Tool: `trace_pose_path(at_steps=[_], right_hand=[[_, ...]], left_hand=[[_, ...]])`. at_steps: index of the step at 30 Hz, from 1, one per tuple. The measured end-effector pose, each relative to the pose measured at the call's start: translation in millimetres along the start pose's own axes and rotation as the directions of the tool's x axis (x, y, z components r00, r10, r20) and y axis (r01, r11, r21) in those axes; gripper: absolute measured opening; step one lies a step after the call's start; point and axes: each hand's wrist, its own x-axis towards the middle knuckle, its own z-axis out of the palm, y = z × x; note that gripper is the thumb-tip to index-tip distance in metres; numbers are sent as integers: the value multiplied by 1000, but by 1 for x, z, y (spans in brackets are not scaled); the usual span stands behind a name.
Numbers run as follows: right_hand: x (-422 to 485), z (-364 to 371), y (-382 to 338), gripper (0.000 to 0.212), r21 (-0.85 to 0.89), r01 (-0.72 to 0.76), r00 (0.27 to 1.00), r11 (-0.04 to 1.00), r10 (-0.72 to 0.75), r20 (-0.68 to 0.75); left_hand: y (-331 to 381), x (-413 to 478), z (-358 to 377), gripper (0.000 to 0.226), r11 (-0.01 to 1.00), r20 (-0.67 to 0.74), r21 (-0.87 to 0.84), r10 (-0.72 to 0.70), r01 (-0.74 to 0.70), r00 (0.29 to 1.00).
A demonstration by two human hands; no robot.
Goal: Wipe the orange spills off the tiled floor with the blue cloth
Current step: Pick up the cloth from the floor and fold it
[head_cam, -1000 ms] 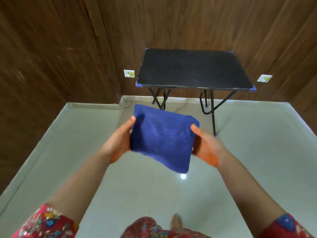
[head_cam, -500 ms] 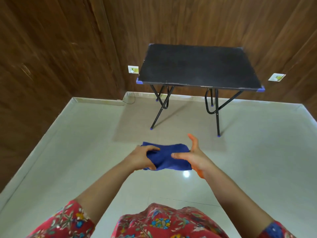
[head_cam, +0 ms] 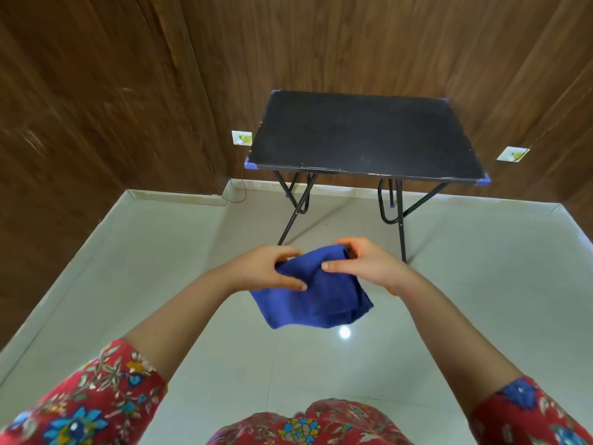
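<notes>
Right now I'm watching both hands holding the blue cloth point(head_cam: 321, 300) in mid-air over the tiled floor point(head_cam: 481, 284), short of the black tabletop point(head_cam: 362, 133) by the far wall. The left hand point(head_cam: 266, 268) is pinching its upper left edge and the right hand point(head_cam: 369, 264) is gripping the upper right, so the folded cloth is hanging between them, lying left to right. I'm finding no orange spill; possibly it's lying out of frame, so neither hand is looking nearer.
</notes>
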Motion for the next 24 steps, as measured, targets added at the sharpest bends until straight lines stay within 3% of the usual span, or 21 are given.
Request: trace_pose_path(at_steps=[2, 3, 5, 8, 10, 11, 14, 16, 18, 21, 24], right_hand=[[5, -13, -7, 13, 301, -69, 996, 951, 83, -35], [9, -19, -2, 19, 517, -121, 989, 847, 147, -9], [17, -22, 17, 55, 851, -222, 973, 475, 168, 160], [29, 4, 61, 88, 946, -262, 958, 189, 165, 233], [37, 17, 69, 87, 966, -249, 961, 76, 141, 237], [44, 17, 68, 78, 973, -211, 970, 94, 141, 197], [71, 4, 60, 46, 862, -137, 984, 488, 167, 63], [93, -11, 55, 40, 779, -101, 983, 619, 184, -20], [114, -29, 45, 32, 749, -3, 980, 662, 150, -128], [150, -64, 21, 23, 667, 171, 952, 725, 52, -300], [179, -88, -1, 34, 608, 244, 936, 755, -20, -351]], left_hand=[[9, 9, -5, 13, 975, 12, -221, 9, -6, 1000], [14, 13, -8, 15, 942, 5, -337, -7, 8, 1000], [23, 23, -14, 22, 858, -20, -513, -46, 29, 999], [28, 46, -21, 23, 776, -75, -630, -116, 43, 990], [23, 63, -25, 22, 762, -110, -644, -180, 68, 977], [20, 70, -26, 22, 746, -122, -661, -213, 81, 969], [10, 96, -34, 15, 689, -135, -719, -268, 92, 954], [5, 113, -45, 16, 672, -118, -734, -266, 96, 957], [-1, 133, -61, 24, 666, -110, -744, -212, 61, 971], [-5, 167, -90, 38, 593, -185, -797, -61, -113, 981], [-3, 194, -119, 26, 540, -234, -806, 84, -242, 968]])
